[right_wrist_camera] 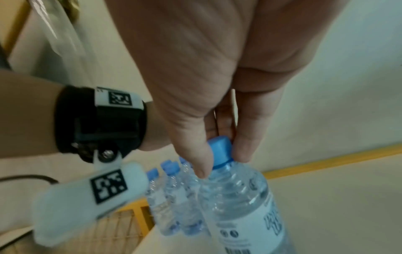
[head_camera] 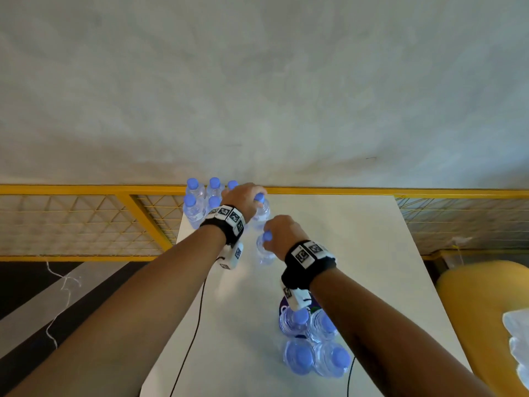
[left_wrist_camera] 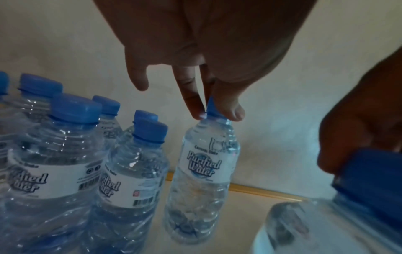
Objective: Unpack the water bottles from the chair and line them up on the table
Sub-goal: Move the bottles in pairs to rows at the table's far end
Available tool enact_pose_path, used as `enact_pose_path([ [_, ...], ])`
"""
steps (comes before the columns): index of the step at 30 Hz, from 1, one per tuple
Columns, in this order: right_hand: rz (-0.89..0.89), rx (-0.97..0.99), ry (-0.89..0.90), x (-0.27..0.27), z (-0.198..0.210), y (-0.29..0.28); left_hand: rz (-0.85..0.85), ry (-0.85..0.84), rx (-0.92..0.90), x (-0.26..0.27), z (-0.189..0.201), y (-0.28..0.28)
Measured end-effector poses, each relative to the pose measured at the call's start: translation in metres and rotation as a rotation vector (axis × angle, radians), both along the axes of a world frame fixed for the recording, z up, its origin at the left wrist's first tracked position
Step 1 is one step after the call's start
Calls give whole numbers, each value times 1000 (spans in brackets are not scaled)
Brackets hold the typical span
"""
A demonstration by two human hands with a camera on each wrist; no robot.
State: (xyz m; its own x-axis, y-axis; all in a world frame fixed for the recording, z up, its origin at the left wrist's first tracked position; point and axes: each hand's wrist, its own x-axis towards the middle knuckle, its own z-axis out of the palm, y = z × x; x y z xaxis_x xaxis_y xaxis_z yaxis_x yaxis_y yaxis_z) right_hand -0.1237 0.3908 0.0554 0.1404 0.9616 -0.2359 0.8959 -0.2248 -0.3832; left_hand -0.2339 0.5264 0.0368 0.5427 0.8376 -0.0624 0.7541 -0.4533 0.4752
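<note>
From the head view, the left hand (head_camera: 243, 197) pinches the cap of one bottle (head_camera: 262, 213) on the white table (head_camera: 372, 253), just right of the standing bottles (head_camera: 200, 202). The right hand (head_camera: 282, 234) pinches the cap of a second bottle (head_camera: 264, 250), nearer the person.

In the left wrist view, only fingertips (left_wrist_camera: 196, 110) hold the cap. The bottle could slip or tip into its neighbours.

In the right wrist view, thumb and fingers (right_wrist_camera: 241, 151) squeeze a cap too. It could swing and bump the other bottle.
</note>
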Motion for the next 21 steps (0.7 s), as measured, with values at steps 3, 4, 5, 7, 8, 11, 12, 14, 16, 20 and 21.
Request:
enact_pose_path([
  [3,-11,-34,-40,10,-21,34,0,120,39,10,-17,29],
  [4,-7,-38,-62,13,-28,44,2,159,50,12,-22,38],
  [5,-2,-34,-77,16,-34,54,7,188,55,13,-27,44],
  [7,10,-22,-94,17,-42,72,11,213,44,16,-36,54],
  [8,27,-17,-107,17,-46,80,10,209,39,17,-40,57],
  [11,105,-2,-141,16,-58,103,27,130,10,19,-46,65],
  [12,129,-4,-147,16,-59,109,40,93,-10,18,-47,67],
  [14,163,-4,-159,16,-61,119,64,35,-70,19,-42,67],
  [16,170,7,-165,15,-56,125,52,17,-96,20,-35,62],
  [20,174,-16,-190,13,-55,132,24,78,-88,20,-31,63],
  [21,170,-27,-175,12,-55,133,27,92,-84,20,-31,63],
])
